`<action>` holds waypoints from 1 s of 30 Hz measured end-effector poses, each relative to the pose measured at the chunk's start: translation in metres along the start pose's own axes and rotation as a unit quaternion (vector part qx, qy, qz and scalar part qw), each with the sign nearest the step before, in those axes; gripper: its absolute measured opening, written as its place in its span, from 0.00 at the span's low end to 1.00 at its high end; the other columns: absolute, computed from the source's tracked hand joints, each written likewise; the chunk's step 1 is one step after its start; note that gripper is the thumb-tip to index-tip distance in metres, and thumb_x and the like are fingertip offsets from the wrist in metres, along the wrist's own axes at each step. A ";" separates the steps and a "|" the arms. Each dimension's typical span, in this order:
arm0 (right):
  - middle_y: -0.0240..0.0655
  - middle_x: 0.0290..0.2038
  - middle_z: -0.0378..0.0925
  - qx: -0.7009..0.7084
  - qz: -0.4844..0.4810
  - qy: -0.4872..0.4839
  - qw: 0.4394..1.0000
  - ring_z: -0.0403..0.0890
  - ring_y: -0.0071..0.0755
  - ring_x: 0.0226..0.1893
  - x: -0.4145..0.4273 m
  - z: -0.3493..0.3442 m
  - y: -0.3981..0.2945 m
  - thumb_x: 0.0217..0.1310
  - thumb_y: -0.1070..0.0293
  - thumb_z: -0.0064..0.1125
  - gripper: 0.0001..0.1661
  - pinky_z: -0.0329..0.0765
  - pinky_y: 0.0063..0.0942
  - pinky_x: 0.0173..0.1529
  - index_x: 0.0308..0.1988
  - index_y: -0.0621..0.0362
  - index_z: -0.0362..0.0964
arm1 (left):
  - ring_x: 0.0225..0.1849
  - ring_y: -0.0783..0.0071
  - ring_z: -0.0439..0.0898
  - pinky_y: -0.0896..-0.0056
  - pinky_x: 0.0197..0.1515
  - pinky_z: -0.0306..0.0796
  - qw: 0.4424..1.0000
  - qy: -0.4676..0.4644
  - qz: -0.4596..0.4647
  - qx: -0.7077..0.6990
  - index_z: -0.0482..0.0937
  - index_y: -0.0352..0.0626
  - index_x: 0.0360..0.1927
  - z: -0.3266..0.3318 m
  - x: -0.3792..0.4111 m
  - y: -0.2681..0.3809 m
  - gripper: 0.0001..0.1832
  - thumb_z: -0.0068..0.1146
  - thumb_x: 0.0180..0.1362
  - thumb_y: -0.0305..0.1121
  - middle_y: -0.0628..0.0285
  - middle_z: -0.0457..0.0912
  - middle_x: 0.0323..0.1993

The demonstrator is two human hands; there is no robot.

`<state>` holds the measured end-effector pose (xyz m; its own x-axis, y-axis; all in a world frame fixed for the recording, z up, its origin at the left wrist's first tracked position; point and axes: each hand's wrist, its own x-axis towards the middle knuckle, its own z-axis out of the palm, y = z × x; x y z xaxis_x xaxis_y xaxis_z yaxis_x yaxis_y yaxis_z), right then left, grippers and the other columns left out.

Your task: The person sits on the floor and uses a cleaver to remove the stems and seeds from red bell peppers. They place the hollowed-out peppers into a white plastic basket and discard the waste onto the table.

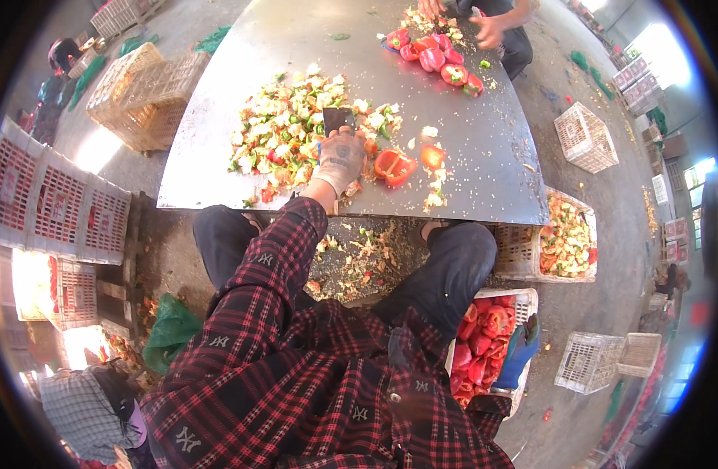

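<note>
My left hand [339,158], in a pale glove with a print, is closed on a dark flat rectangular object [338,119] over the metal tabletop [488,170]. Around it spreads a pile of pepper cores and seeds [288,126]. Just right of the glove lies an opened red pepper half [395,167], with a smaller red piece [433,156] beyond it. My right hand [516,359], in a blue glove, hangs low at the right side of a white plastic crate [526,296] of red pepper pieces [482,346]. Its fingers are not clear enough to show a hold.
Across the table, a co-worker's hands [489,30] are near several whole red peppers [432,58]. A crate of cores [567,240] stands under the table's right corner. Stacked crates [60,199] and a green mesh sack [171,334] are at left. Another person [89,410] is at lower left.
</note>
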<state>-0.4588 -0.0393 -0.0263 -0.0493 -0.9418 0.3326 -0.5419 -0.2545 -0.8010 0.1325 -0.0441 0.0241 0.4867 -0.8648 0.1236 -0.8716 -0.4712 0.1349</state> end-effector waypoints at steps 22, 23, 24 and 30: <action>0.29 0.36 0.77 0.424 0.276 -0.356 0.786 0.76 0.17 0.34 -0.022 0.249 -0.228 0.66 0.71 0.56 0.08 0.75 0.19 0.37 0.44 0.61 0.74 | 0.46 0.46 0.76 0.54 0.45 0.72 0.889 0.038 0.224 -0.397 0.71 0.42 0.59 -0.040 -0.142 0.045 0.36 0.71 0.41 0.29 0.49 0.72 0.47; 0.29 0.35 0.77 0.422 0.253 -0.358 0.793 0.76 0.17 0.34 -0.024 0.248 -0.226 0.66 0.70 0.57 0.09 0.75 0.19 0.37 0.44 0.61 0.75 | 0.45 0.46 0.77 0.54 0.44 0.73 0.905 0.044 0.240 -0.349 0.71 0.41 0.58 -0.040 -0.143 0.046 0.35 0.70 0.42 0.28 0.49 0.73 0.47; 0.28 0.35 0.77 0.422 0.229 -0.360 0.800 0.76 0.17 0.34 -0.023 0.247 -0.225 0.65 0.69 0.57 0.09 0.75 0.19 0.37 0.43 0.61 0.75 | 0.44 0.46 0.78 0.55 0.43 0.73 0.918 0.051 0.256 -0.298 0.71 0.41 0.58 -0.045 -0.145 0.048 0.34 0.69 0.44 0.28 0.48 0.73 0.48; 0.29 0.36 0.78 0.393 0.144 -0.401 0.815 0.78 0.19 0.34 -0.027 0.247 -0.193 0.65 0.64 0.59 0.14 0.78 0.21 0.38 0.44 0.63 0.73 | 0.37 0.49 0.81 0.65 0.43 0.75 0.868 0.066 0.247 -0.427 0.73 0.36 0.54 -0.016 -0.152 0.048 0.17 0.57 0.61 0.27 0.50 0.81 0.42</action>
<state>-0.1460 -0.0186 -0.0039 0.6549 -0.7485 -0.1042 0.1163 0.2362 -0.9647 0.0176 0.0677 0.0279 0.1180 -0.8711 0.4768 -0.6422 0.2993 0.7057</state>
